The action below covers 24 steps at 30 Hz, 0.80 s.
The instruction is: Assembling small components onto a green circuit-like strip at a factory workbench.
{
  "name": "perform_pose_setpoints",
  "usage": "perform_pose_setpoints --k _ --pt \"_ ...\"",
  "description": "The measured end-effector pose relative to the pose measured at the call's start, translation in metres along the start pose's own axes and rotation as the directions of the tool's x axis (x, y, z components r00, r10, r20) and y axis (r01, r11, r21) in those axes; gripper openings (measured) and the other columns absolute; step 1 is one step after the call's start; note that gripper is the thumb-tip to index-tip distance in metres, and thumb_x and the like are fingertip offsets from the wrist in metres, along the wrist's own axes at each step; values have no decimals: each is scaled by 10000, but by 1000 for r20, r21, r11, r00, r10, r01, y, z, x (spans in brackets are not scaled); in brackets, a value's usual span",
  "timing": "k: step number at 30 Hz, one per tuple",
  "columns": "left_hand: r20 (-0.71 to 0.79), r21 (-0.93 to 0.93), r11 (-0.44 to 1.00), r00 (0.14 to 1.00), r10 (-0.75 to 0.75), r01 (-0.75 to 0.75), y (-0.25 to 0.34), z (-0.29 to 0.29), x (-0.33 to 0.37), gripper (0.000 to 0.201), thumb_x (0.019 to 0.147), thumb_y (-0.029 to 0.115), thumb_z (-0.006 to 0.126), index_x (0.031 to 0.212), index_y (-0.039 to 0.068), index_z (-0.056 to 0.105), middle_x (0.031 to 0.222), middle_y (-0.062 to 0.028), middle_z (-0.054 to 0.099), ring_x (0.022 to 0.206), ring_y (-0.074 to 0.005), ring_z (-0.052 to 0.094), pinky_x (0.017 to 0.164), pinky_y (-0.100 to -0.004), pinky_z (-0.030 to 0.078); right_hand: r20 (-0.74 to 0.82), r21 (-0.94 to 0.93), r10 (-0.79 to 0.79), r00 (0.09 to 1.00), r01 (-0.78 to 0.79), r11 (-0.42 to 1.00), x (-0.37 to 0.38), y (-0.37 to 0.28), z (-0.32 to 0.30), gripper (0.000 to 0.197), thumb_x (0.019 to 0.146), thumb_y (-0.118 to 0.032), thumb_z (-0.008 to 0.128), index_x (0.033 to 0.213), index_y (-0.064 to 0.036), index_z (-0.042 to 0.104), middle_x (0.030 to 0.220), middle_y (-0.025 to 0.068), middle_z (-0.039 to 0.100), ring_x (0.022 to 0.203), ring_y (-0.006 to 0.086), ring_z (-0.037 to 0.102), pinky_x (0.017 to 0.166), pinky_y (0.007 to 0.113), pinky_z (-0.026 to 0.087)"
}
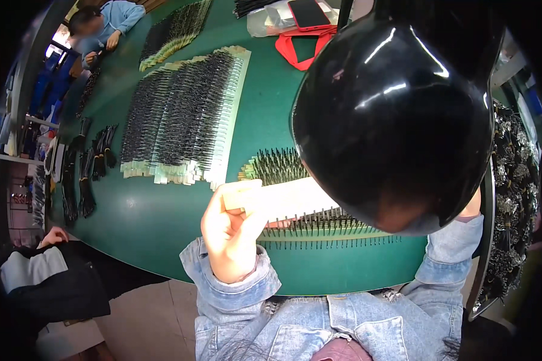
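My left hand (230, 237) is closed, thumb and fingers pinching the left end of a long pale strip (292, 200), brightly lit. The strip lies crosswise, its right part hidden under a glossy black lamp shade (397, 126). Just below it, close to my body, lies a green strip (325, 232) lined with thin black pin-like pieces. Behind the pale strip are more green strips with black pins (277, 165). Only a bit of my right hand (471, 206) shows past the shade's right side; its fingers are hidden, so what it touches cannot be told.
Stacked strips with dark pieces (183, 114) cover the left middle of the green table (162, 225). Bundles of black cords (84, 174) lie farther left. At the back are a red-edged phone (309, 14) and a red band (290, 54). A co-worker (111, 27) sits far left.
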<state>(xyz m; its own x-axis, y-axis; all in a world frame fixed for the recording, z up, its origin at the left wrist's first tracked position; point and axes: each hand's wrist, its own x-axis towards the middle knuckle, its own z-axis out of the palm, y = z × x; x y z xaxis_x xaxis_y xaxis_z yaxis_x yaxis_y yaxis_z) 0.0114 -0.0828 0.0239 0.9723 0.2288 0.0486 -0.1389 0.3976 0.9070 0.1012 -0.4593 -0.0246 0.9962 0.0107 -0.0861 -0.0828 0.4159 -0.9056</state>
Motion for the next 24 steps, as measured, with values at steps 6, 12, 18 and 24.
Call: perform_pose_setpoints --k 6,12,18,24 --pt "-22 2 999 999 32 -32 -2 -7 0 340 710 -19 591 1032 -89 503 845 -82 600 768 -126 585 731 -245 472 -25 21 12 1000 -11 1000 -1 0 1 335 901 -66 467 1213 53 434 1128 162 549 983 160 570 857 265 482" --pt "-31 -27 998 998 59 -60 4 2 3 335 729 8 584 1029 -95 477 828 -111 584 725 -211 624 614 -368 567 -31 34 7 1000 -6 999 -3 -1 1 329 892 -65 482 1201 44 446 1119 157 555 981 163 571 852 269 486" --pt "-65 -87 995 997 44 -49 0 -2 5 354 762 55 597 1064 -66 458 878 -140 589 728 -248 635 610 -378 565 -28 110 23 999 -20 994 -7 -3 9 301 883 -43 484 1171 43 466 1101 166 565 982 172 581 844 267 500" --pt "-134 -57 998 991 16 -24 1 -11 3 355 794 68 550 1113 -37 436 906 -146 586 740 -257 630 600 -364 555 67 154 -16 998 5 988 -9 -2 13 265 879 -34 479 1136 30 478 1079 166 580 997 183 582 859 270 497"
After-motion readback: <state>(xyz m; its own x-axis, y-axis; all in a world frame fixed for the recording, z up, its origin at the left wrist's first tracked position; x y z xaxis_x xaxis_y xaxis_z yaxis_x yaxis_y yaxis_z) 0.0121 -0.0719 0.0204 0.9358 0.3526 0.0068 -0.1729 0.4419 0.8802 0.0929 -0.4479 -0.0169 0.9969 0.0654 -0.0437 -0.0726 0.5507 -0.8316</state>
